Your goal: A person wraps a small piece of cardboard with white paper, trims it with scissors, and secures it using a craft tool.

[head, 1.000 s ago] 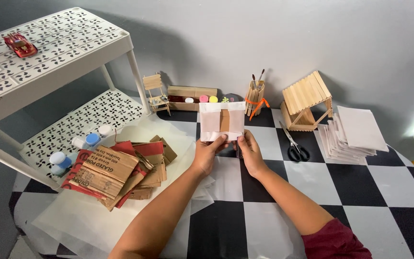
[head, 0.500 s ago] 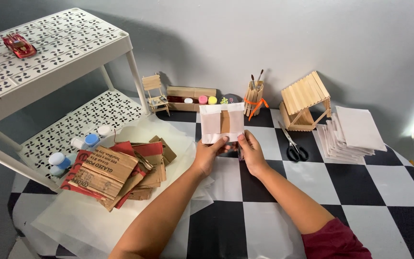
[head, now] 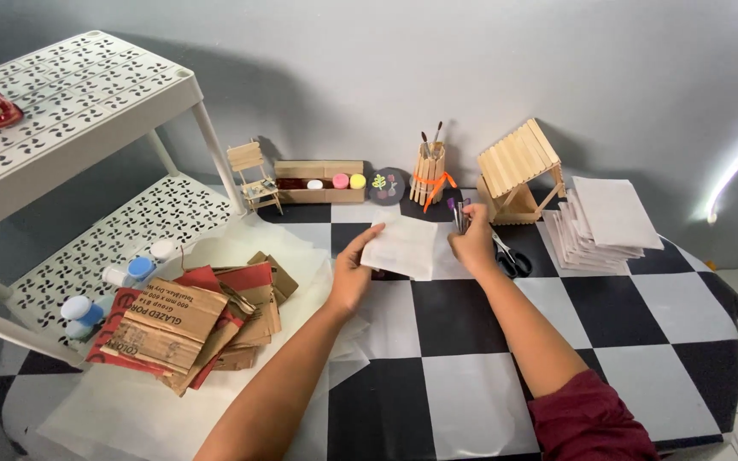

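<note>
Above the checkered table (head: 471,401), a flat white sheet (head: 401,246), slightly tilted.

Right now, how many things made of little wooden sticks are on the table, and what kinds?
Stick house: 1
Stick chair: 1
Stick brush holder: 1
Long stick tray with paint pots: 1
Total: 4

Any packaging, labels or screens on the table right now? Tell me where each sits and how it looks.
Printed cardboard pieces: left of the left hand, a loose pile of flattened brown and red box panels.
Round dark plaque: against the back wall, with small painted plant shapes.
No screens in view.
</note>
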